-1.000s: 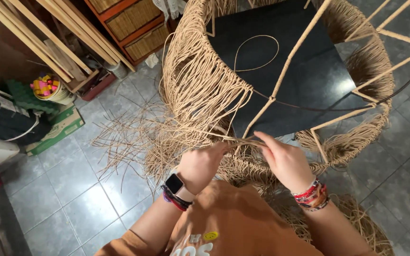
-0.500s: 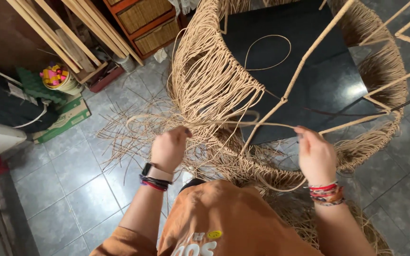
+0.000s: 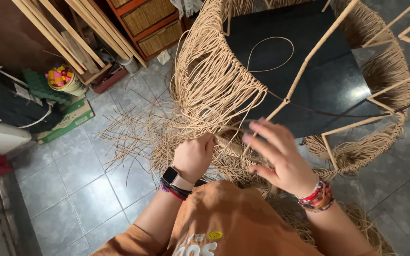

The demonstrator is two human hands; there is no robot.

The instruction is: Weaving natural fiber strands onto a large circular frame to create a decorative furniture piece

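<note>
A large round frame (image 3: 309,57) wrapped and half woven with tan wicker cord (image 3: 209,76) stands in front of me, with a black panel (image 3: 309,52) inside it. My left hand (image 3: 194,156), with a watch and bands on the wrist, is closed around wicker strands at the frame's lower rim. My right hand (image 3: 281,154), wearing beaded bracelets, hovers just right of it with fingers spread, touching the strands near a frame rod. My orange shirt (image 3: 224,223) fills the bottom of the view.
Loose wicker strands (image 3: 134,128) lie scattered on the grey tiled floor (image 3: 72,189) to the left. Wooden sticks (image 3: 72,28) lean at upper left by an orange shelf of woven baskets (image 3: 153,23). A tub of colourful bits (image 3: 62,78) and a green box (image 3: 67,121) sit left.
My hands were spread apart pulling a strand half a second ago; now both have come back together at the rim, and the right hand has opened its fingers.
</note>
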